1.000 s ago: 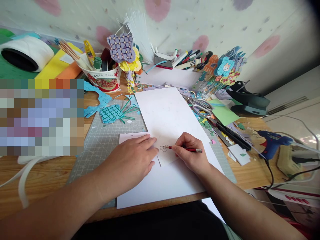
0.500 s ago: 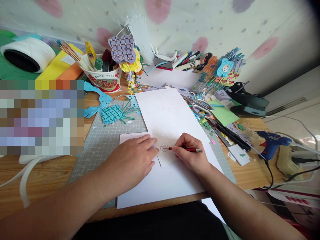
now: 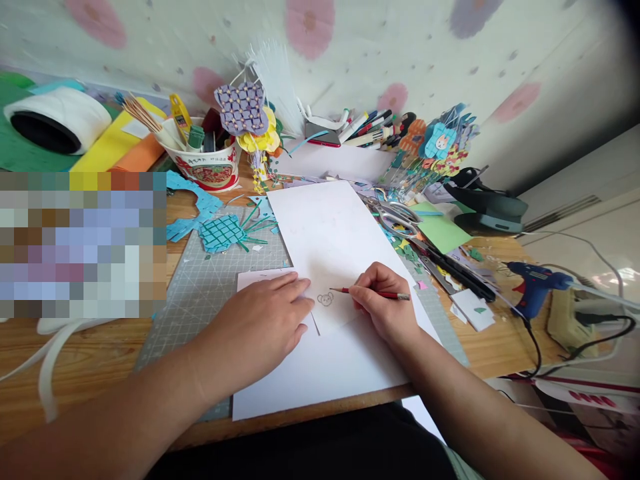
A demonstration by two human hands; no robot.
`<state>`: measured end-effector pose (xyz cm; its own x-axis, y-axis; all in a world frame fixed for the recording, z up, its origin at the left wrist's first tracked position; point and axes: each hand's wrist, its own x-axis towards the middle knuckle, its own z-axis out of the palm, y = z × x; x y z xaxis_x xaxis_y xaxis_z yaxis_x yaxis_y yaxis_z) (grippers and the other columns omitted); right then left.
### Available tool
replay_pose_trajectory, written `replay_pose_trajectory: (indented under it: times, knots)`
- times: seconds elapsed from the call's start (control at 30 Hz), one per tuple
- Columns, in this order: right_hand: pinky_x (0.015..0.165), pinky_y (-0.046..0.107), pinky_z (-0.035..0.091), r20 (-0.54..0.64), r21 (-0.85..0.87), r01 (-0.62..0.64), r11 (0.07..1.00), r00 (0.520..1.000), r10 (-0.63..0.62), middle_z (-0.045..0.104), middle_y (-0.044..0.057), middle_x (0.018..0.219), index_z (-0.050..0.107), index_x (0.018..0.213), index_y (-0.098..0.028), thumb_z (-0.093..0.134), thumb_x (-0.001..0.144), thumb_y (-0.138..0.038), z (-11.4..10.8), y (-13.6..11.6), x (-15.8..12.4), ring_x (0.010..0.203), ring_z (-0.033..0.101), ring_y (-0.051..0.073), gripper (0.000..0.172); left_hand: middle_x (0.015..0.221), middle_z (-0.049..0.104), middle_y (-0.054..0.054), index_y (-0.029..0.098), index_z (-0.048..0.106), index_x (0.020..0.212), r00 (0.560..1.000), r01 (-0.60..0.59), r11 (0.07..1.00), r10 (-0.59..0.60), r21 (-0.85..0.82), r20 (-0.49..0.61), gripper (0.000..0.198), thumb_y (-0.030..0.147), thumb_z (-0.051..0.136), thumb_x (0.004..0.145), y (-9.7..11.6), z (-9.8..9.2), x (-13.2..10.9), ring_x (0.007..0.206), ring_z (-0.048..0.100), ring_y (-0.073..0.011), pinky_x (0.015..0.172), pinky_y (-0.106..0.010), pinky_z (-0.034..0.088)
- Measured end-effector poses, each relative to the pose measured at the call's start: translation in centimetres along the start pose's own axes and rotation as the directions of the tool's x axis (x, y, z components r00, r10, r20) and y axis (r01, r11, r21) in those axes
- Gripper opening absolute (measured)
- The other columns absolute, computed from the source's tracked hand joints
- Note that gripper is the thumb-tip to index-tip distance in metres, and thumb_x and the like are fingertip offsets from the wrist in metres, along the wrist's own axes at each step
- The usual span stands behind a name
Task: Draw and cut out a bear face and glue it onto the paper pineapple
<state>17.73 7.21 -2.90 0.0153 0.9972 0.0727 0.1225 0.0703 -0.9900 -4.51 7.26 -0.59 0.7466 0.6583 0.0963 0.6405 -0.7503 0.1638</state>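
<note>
Red pencil (image 3: 396, 295) slightly right of the centre of the frame, clamped between thumb and bent fingers of the right hand (image 3: 386, 308). Sharp tip pointing to the left, just beside a small pencil drawing (image 3: 325, 299) of a round animal head with two ears; contact between tip and paper impossible to tell. Drawing placed on the upper white sheet (image 3: 325, 230), in the middle of the frame, with a lower white sheet (image 3: 280, 393) under it, reaching towards the bottom. Left hand (image 3: 267, 313) laid flat over both sheets, left of the centre, gripping nothing; fingers stretched, close to one another, with only narrow gaps. Beneath the papers, a grey cutting mat (image 3: 173, 340) on a wooden table (image 3: 500, 353). Above the left hand, a light-blue paper piece (image 3: 220, 232) with green lattice. Right of the centre, silver scissors (image 3: 399, 221) near coloured paper scraps (image 3: 411, 253); further right, a blue glue gun (image 3: 535, 287). In the upper left, a paper noodle bucket (image 3: 210, 170) with wooden sticks (image 3: 140, 110), and beside it a purple butterfly-shaped ornament (image 3: 243, 109).
</note>
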Motion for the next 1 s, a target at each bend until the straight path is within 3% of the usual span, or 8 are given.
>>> replay_pose_trajectory:
  times: [0.13,0.27,0.47,1.0]
  knots:
    - [0.051,0.026,0.040,0.006,-0.074,0.031,0.997,1.000,-0.031,0.056,-0.004,0.050,0.051,0.058,-0.022,0.068,0.075,-0.025,0.09,-0.18,0.02,0.048,0.050,0.012,0.024,0.134,0.062,-0.015,0.016,0.073,0.109,0.999,0.025,1.000,-0.025,-0.013,0.024,0.025,0.018,0.060,0.087,0.09,-0.24,0.17,0.126,0.056,-0.0324,0.107,-0.047,0.046]
    - [0.049,0.026,0.038,0.007,-0.159,0.026,0.987,1.000,-0.026,0.058,-0.003,0.051,0.052,0.058,-0.021,0.067,0.076,-0.027,0.12,-0.14,0.04,0.049,0.049,0.012,0.024,0.135,0.061,-0.015,0.016,0.073,0.110,0.998,0.039,0.999,-0.038,-0.030,0.047,0.026,0.017,0.061,0.087,0.20,-0.46,0.20,0.126,0.056,-0.0313,0.108,-0.047,0.045]
    - [0.050,0.027,0.039,0.024,-0.223,0.010,0.975,1.000,-0.004,0.059,-0.001,0.052,0.053,0.058,-0.022,0.067,0.076,-0.030,0.22,-0.06,0.09,0.051,0.053,0.014,0.024,0.135,0.061,-0.016,0.016,0.073,0.109,1.000,0.027,1.000,-0.027,-0.016,0.015,0.025,0.018,0.059,0.088,0.04,-0.10,0.09,0.127,0.055,-0.0319,0.107,-0.047,0.046]
    - [0.049,0.026,0.039,0.042,-0.218,0.006,0.976,0.999,0.003,0.059,-0.002,0.052,0.053,0.059,-0.021,0.066,0.076,-0.029,0.20,-0.20,0.16,0.048,0.050,0.013,0.024,0.135,0.061,-0.015,0.016,0.072,0.109,1.000,0.023,1.000,-0.023,-0.015,0.015,0.025,0.018,0.061,0.087,0.04,0.07,-0.03,0.128,0.055,-0.0311,0.109,-0.046,0.044]
